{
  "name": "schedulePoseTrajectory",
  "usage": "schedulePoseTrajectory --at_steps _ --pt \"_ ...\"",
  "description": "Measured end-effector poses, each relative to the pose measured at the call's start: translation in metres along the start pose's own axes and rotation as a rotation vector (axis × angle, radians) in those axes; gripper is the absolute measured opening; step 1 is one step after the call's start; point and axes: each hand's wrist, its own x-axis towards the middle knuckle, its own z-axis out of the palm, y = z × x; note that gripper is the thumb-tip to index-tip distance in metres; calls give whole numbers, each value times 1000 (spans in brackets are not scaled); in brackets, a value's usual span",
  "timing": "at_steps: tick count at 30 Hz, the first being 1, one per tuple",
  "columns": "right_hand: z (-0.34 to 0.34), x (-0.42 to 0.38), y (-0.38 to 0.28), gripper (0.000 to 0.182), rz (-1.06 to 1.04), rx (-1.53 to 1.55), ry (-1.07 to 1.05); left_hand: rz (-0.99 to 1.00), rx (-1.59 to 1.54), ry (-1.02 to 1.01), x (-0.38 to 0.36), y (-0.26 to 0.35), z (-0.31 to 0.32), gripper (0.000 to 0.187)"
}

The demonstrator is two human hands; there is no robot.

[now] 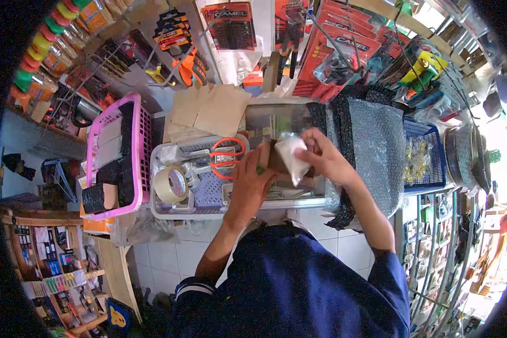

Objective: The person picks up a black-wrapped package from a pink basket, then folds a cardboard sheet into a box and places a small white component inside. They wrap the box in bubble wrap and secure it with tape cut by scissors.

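Note:
My right hand (pixel 324 156) pinches a small white plastic packet (pixel 292 156), which is smeared by motion. Just left of it, my left hand (pixel 252 177) is closed on a small brown cardboard piece (pixel 277 160), and a bit of green shows by its fingers. Both hands are over the glass-topped counter (pixel 281 118). Close to my left wrist, scissors with orange handles (pixel 227 159) and a roll of clear tape (pixel 171 184) lie in a grey plastic basket (pixel 200 215).
Brown paper sheets (pixel 208 110) lie behind the grey basket. A pink basket (pixel 143 152) stands at left. Bubble wrap (pixel 374 152) covers the right side, beside a blue basket (pixel 440 163). Red packaged tools (pixel 343 48) hang above the back of the counter.

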Motion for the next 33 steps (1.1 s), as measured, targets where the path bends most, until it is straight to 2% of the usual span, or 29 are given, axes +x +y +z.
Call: schedulePoseTrajectory --at_steps 1,4,7,10,13,16,19,22,25,28,31,33 --pt "3 8 11 32 -172 -114 22 8 12 7 -2 -2 3 24" --pt "0 5 -24 37 -58 -444 -98 -29 -41 -1 -7 -2 6 21" --pt "6 16 7 42 -570 -829 72 -54 -73 -3 -8 0 9 18" --pt "15 9 4 43 -562 -945 48 -52 -113 22 -11 -6 23 17" --pt "23 12 10 40 -445 -978 -43 -41 -133 45 -14 -6 25 17" --pt "23 19 21 56 -493 -1103 -64 -51 -136 33 -15 -2 20 18" --pt "30 19 27 55 -438 -1128 -46 -51 -148 26 -16 -1 19 18" --pt "32 26 39 53 -98 -1159 -237 -57 -159 7 -16 0 20 18" --pt "31 21 42 49 -131 -1251 -246 -41 -162 16 -16 0 21 23" --pt "18 -9 29 44 -537 -959 83 -118 -294 38 -13 10 11 37" --pt "9 -51 13 58 -478 -577 603 -219 -551 82 -20 7 17 53" --pt "11 -74 53 67 -370 -251 727 -239 -624 104 -21 4 20 58"
